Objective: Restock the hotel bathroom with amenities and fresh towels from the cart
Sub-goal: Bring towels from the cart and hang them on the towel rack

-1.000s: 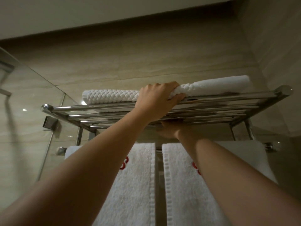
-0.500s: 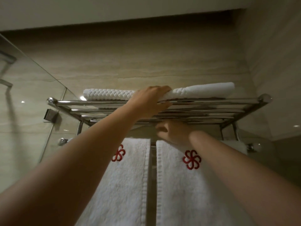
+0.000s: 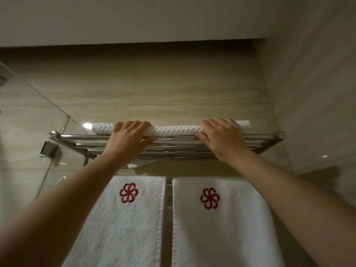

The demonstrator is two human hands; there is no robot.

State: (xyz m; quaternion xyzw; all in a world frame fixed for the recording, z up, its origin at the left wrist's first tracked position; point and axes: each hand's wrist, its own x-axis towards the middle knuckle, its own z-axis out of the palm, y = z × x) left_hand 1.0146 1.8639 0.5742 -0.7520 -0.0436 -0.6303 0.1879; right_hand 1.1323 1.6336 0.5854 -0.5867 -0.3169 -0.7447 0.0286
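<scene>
Nearest to the observer, two bare forearms reach up toward the chrome rack (image 3: 260,136), which is fixed high on the wall and serves as reference for all positions below. Beneath the rack, two white towels hang side by side from its lower bar, apart by a narrow gap: the left hanging towel (image 3: 123,218) and the right hanging towel (image 3: 221,228), each showing a red emblem squarely to the front, edges straight. This part of the restocking appears complete. On top of the rack, along its front rail, lies the folded towel (image 3: 175,130), white with a woven texture, laid lengthwise. The left hand (image 3: 129,139) grips it toward the rack's left end, fingers curled over the top and thumb under the front edge. The right hand (image 3: 223,137) holds it toward the rack's right end in the same manner, fingers over, thumb at the front. In my judgement the step in hand is squaring this towel on the shelf; it sits close to the front rail. To the left of the rack stands a glass panel (image 3: 28,122); behind the rack, the tiled wall (image 3: 154,89). Neither cart nor amenities are visible, so that portion cannot be assessed.
</scene>
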